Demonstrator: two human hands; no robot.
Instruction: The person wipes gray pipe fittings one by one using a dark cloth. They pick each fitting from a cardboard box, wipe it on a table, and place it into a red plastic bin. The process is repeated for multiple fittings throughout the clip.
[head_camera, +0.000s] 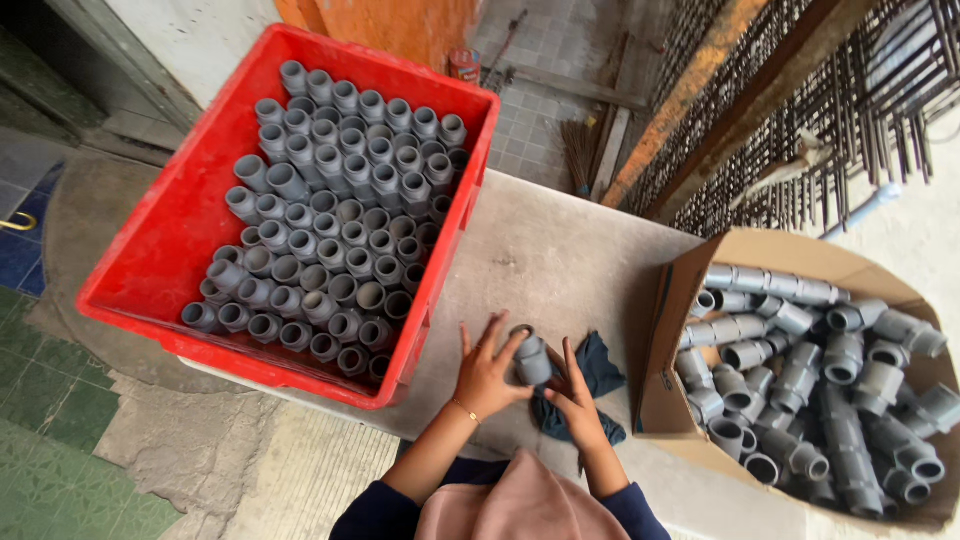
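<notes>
Seen from above the seated person: the left hand (487, 372) grips a short grey pipe fitting (531, 360), fingers curled around its left side and top rim, holding it just above the desk (560, 250). The right hand (577, 398) meets the fitting from the other side, its fingers pressed against the lower right of the piece and against a dark blue cloth (598, 372) that lies bunched under and behind it. Both hands are thus closed together on the one fitting, at the near edge of the desk, between the two containers.

To the left stands a red plastic crate (180, 230), overhanging the desk edge, packed with grey fittings (330, 220) set mostly upright in close rows (open ends facing up). To the right sits an open cardboard box (668, 400), its near flap touching the cloth, holding longer joined grey pieces (820, 390) piled loosely on their sides.

A thin bracelet (465, 411) circles the left wrist; dark blue sleeves (375, 512) cover both forearms' lower parts. Behind the desk, rusty steel rebar (850, 110) leans in bundles, and a broom (580, 150) rests on the tiled floor (60, 450).
</notes>
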